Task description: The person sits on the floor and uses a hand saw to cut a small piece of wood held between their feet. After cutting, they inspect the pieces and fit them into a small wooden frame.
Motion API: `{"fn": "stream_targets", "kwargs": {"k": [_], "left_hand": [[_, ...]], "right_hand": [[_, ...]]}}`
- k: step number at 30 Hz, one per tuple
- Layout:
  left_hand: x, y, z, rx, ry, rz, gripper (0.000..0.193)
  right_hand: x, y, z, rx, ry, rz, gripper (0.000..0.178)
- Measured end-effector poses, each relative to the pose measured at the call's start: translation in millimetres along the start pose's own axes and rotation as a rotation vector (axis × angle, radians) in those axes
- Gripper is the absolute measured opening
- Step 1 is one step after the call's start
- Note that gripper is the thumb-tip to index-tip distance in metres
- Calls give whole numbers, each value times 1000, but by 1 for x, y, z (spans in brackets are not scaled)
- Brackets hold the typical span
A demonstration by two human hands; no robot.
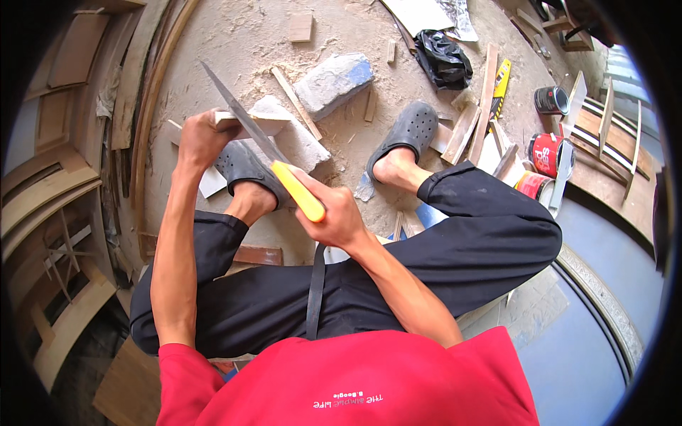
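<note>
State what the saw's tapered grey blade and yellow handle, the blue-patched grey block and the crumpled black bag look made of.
Tapered grey blade: probably steel, with a dull sheen. Yellow handle: likely plastic, smooth and evenly coloured. Blue-patched grey block: perhaps concrete or stone, matte and rough; the blue may be paint. Crumpled black bag: apparently plastic, with glossy creases.

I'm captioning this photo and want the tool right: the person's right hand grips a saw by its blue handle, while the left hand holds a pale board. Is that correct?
Not quite: the handle is yellow-orange, not blue, as the head view shows. The right hand does grip the saw by it, while the left hand holds a pale board.
</note>
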State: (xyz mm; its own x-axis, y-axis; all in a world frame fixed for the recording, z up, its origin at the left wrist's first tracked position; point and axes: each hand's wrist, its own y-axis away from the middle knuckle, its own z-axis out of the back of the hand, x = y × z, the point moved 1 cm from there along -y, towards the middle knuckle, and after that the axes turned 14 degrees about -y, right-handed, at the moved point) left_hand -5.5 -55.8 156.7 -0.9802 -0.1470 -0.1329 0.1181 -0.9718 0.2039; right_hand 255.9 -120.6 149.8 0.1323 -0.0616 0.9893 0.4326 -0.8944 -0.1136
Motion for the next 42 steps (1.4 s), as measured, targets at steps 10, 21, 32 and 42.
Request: {"fn": "stream_targets", "kwargs": {"k": [10,21,32,42], "left_hand": [[19,5,-1,54,49,4,22],[37,16,-9,5,150,-1,20],[45,15,-14,33,221,110,23],[20,3,-6,29,54,-90,22]], "right_hand": [[11,-6,-15,7,63,-45,54],[-15,16,-13,-41,-4,122,57],[-13,18,-5,41,50,68,60],[-20,-20,-19,55,156,56,64]]}}
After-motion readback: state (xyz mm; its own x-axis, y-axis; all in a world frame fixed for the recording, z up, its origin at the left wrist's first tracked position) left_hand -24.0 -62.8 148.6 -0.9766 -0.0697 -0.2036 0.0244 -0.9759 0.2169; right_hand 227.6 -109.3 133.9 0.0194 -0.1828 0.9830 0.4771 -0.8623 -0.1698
